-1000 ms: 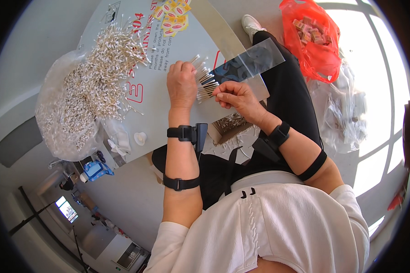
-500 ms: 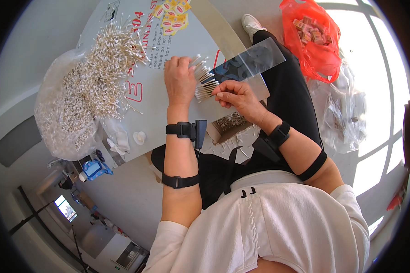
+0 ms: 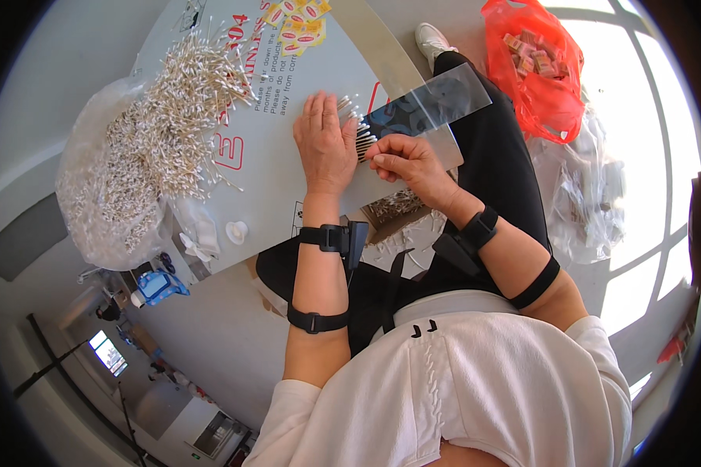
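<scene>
A row of cotton swabs [image 3: 364,138] lies side by side on the grey printed board [image 3: 266,167], between my two hands. My left hand [image 3: 323,144] rests flat with its fingers stretched out, its thumb side against the swabs and covering part of them. Thumb and forefinger of my right hand [image 3: 413,165] are pinched together at the near right end of the row, touching the swabs. Whatever that pinch holds is hidden. Just beyond the right hand, a clear plastic sleeve [image 3: 430,105] stretches from the row past the board's edge toward my leg.
Left on the board, a large heap of loose swabs [image 3: 183,117] spills from a clear bag [image 3: 74,206]. Yellow-and-white printed slips [image 3: 300,29] lie at the far edge. A red plastic bag [image 3: 537,109] holds small bundles at right. Below the board sits a swab-filled box [image 3: 378,226].
My left hand has moved right over the board, covering more of the swab row, and its fingers have straightened out. My right hand has hardly moved and keeps its pinch.
</scene>
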Motion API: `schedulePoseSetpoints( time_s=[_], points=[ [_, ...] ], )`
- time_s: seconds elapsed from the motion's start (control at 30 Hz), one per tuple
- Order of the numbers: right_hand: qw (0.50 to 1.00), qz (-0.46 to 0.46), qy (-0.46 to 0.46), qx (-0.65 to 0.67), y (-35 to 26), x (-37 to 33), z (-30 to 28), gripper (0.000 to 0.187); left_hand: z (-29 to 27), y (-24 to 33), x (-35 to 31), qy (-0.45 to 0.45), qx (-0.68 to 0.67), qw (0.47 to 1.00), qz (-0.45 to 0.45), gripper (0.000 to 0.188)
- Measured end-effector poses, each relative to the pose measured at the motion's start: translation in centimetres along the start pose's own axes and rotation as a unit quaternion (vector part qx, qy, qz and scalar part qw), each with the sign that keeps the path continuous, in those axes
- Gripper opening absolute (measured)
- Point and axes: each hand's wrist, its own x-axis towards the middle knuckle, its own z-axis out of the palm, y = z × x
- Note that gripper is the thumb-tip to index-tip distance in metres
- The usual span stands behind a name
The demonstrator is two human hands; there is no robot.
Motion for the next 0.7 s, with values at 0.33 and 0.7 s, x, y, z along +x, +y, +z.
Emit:
schedulePoseSetpoints(
  time_s=[0.33,0.7],
  points=[
    [0.919,-0.316,0.169,-0.167,-2.2,2.1,1.3,0.028,0.1,0.4,-3.1,0.075,-0.207,0.969,-0.115,0.057],
    [0.926,-0.298,0.157,-0.169,-0.8,7.9,1.9,0.041,1.2,0.7,-1.7,0.214,-0.526,0.787,-0.239,0.067]
  ],
)
